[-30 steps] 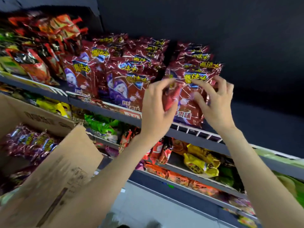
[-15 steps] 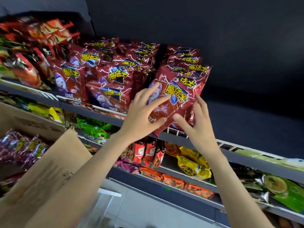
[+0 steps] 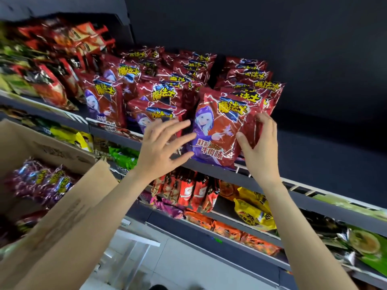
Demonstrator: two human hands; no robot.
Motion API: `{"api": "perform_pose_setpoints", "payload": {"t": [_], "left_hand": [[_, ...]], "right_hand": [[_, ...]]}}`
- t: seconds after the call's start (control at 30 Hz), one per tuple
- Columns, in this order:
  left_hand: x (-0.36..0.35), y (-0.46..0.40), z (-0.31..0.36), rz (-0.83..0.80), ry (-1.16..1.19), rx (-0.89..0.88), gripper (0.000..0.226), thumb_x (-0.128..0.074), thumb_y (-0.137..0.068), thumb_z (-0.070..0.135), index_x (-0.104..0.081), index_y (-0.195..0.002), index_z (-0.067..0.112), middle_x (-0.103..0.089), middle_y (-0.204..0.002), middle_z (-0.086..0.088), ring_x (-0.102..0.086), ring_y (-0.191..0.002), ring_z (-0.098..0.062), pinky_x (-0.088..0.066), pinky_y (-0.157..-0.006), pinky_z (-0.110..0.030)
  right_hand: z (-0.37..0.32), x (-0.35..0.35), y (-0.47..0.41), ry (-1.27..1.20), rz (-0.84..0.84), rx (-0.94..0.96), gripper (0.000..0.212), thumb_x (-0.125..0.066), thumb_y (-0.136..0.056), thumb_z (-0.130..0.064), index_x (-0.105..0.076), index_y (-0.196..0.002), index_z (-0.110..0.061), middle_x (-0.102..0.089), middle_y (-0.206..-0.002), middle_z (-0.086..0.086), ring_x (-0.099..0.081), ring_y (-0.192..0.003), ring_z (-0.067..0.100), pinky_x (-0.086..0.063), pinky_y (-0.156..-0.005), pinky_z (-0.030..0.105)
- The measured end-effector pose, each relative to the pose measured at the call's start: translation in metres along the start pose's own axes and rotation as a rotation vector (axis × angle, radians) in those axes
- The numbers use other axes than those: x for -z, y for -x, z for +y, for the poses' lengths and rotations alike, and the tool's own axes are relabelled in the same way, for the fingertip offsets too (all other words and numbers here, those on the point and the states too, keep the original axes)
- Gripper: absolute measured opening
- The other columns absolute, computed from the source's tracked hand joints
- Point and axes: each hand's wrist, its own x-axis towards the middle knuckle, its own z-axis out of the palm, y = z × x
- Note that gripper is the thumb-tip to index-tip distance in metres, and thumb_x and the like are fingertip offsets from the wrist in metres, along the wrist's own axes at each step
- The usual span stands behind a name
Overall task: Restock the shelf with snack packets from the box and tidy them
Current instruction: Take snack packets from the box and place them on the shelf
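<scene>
A red snack packet (image 3: 217, 130) with yellow lettering and a purple-hooded figure stands upright at the front of the right-hand row on the top shelf (image 3: 211, 167). My right hand (image 3: 258, 147) grips its right edge, thumb in front and fingers curled behind. My left hand (image 3: 162, 147) is beside the packet's left edge with fingers spread and straight, fingertips just at the wrapper. More rows of the same red packets (image 3: 165, 97) fill the shelf to the left and behind. The cardboard box (image 3: 62, 208) at lower left holds several more packets (image 3: 41, 181).
Other red and green snack bags (image 3: 48, 84) crowd the shelf's far left. Lower shelves carry green, yellow and orange packets (image 3: 254, 210). A wire rail (image 3: 297, 185) runs along the shelf's bare right part. A dark wall rises behind the shelf.
The front packet went from tilted in both hands to standing upright on the shelf. My left hand has let go and spread open; my right hand moved up to the packet's right edge.
</scene>
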Motion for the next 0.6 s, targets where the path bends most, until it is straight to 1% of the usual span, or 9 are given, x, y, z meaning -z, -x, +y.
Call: {"api": "perform_pose_setpoints", "payload": {"t": [0.07, 0.13, 0.23, 0.3, 0.4, 0.43, 0.47, 0.53, 0.6], "left_hand": [[-0.004, -0.001, -0.001, -0.077, 0.020, 0.075, 0.054, -0.063, -0.084, 0.054, -0.053, -0.128, 0.024, -0.050, -0.136, -0.002, -0.040, -0.128, -0.022, -0.029, -0.108, -0.050], [-0.010, -0.003, -0.001, -0.151, 0.073, 0.083, 0.057, -0.059, -0.085, 0.057, -0.051, -0.130, 0.023, -0.051, -0.136, -0.004, -0.038, -0.132, -0.024, -0.028, -0.109, -0.052], [-0.018, -0.008, -0.003, -0.200, 0.138, 0.113, 0.057, -0.055, -0.086, 0.059, -0.048, -0.129, 0.022, -0.050, -0.137, -0.006, -0.035, -0.134, -0.024, -0.026, -0.111, -0.051], [-0.022, -0.013, -0.007, -0.208, 0.168, 0.128, 0.057, -0.054, -0.086, 0.059, -0.047, -0.129, 0.022, -0.047, -0.138, -0.006, -0.034, -0.135, -0.024, -0.024, -0.112, -0.050], [-0.025, -0.019, -0.012, -0.209, 0.151, 0.111, 0.060, -0.059, -0.085, 0.057, -0.044, -0.131, 0.022, -0.047, -0.139, -0.006, -0.035, -0.134, -0.024, -0.027, -0.110, -0.049], [-0.026, -0.019, -0.013, -0.211, 0.140, 0.103, 0.060, -0.060, -0.084, 0.056, -0.044, -0.131, 0.022, -0.047, -0.140, -0.006, -0.035, -0.134, -0.023, -0.028, -0.109, -0.049], [-0.026, -0.018, -0.014, -0.209, 0.129, 0.097, 0.060, -0.061, -0.084, 0.056, -0.045, -0.131, 0.022, -0.048, -0.139, -0.005, -0.035, -0.134, -0.023, -0.029, -0.109, -0.048], [-0.026, -0.018, -0.014, -0.201, 0.109, 0.089, 0.059, -0.061, -0.083, 0.056, -0.047, -0.130, 0.022, -0.049, -0.138, -0.005, -0.037, -0.132, -0.023, -0.030, -0.108, -0.048], [-0.025, -0.020, -0.013, -0.202, 0.099, 0.079, 0.059, -0.064, -0.081, 0.054, -0.048, -0.129, 0.024, -0.050, -0.136, -0.004, -0.040, -0.127, -0.024, -0.032, -0.105, -0.045]], "right_hand": [[-0.004, -0.004, -0.002, -0.009, 0.031, 0.047, 0.055, -0.059, -0.093, -0.016, -0.033, -0.142, -0.015, -0.035, -0.144, 0.004, -0.033, -0.117, -0.008, -0.026, -0.080, -0.009], [-0.005, -0.007, -0.007, 0.009, 0.045, 0.103, 0.053, -0.055, -0.096, -0.017, -0.032, -0.143, -0.019, -0.035, -0.145, 0.004, -0.031, -0.114, -0.013, -0.027, -0.079, -0.009], [-0.004, -0.010, -0.019, 0.038, 0.007, 0.135, 0.045, -0.048, -0.099, -0.023, -0.036, -0.143, -0.022, -0.034, -0.147, 0.006, -0.032, -0.118, -0.008, -0.028, -0.077, -0.009], [-0.002, -0.010, -0.027, 0.032, -0.017, 0.136, 0.045, -0.047, -0.099, -0.028, -0.036, -0.143, -0.021, -0.033, -0.147, 0.007, -0.034, -0.125, 0.002, -0.027, -0.080, -0.008], [0.002, -0.010, -0.029, 0.010, -0.068, 0.130, 0.060, -0.050, -0.092, -0.047, -0.035, -0.143, -0.019, -0.028, -0.149, 0.005, -0.031, -0.132, 0.007, -0.025, -0.091, -0.005], [0.003, -0.010, -0.025, 0.034, -0.092, 0.132, 0.068, -0.052, -0.087, -0.055, -0.034, -0.143, -0.020, -0.023, -0.151, 0.003, -0.029, -0.134, 0.007, -0.028, -0.095, 0.000], [0.007, -0.011, -0.021, 0.074, -0.105, 0.140, 0.074, -0.054, -0.083, -0.062, -0.035, -0.142, -0.021, -0.018, -0.153, 0.002, -0.027, -0.136, 0.009, -0.034, -0.101, 0.010], [0.012, -0.011, -0.012, 0.148, -0.075, 0.161, 0.079, -0.056, -0.079, -0.067, -0.037, -0.140, -0.021, -0.014, -0.155, 0.002, -0.025, -0.141, 0.017, -0.041, -0.107, 0.037], [0.015, -0.010, -0.009, 0.153, -0.056, 0.167, 0.076, -0.060, -0.081, -0.062, -0.039, -0.138, -0.017, -0.014, -0.155, 0.004, -0.024, -0.141, 0.019, -0.043, -0.105, 0.045]]}}
